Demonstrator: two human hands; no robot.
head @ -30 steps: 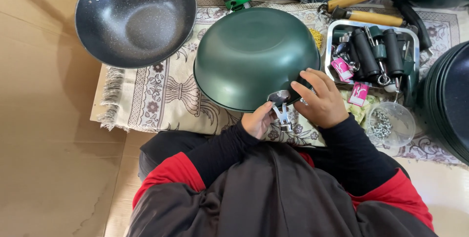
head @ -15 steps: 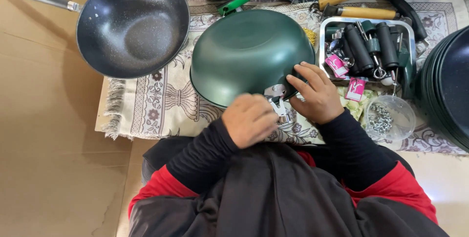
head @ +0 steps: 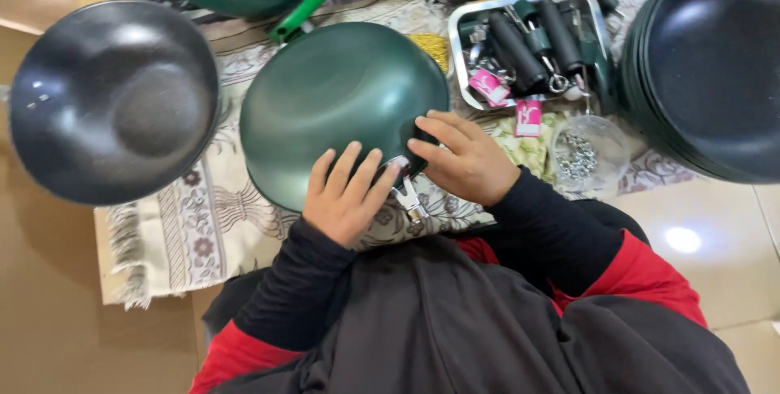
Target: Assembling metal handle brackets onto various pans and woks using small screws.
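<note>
Head view shows the left hand (head: 345, 197) now spread flat on the green pan (head: 341, 106) (earlier tucked under), steadying it while the right hand (head: 463, 158) pinches its metal bracket (head: 406, 192).

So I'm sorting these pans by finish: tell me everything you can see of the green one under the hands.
The green pan is round, deep and matte dark green, metal by its look, lying bottom up on the patterned cloth. A metal bracket juts from its near rim. The left hand rests on it; the right hand touches its rim.
</note>
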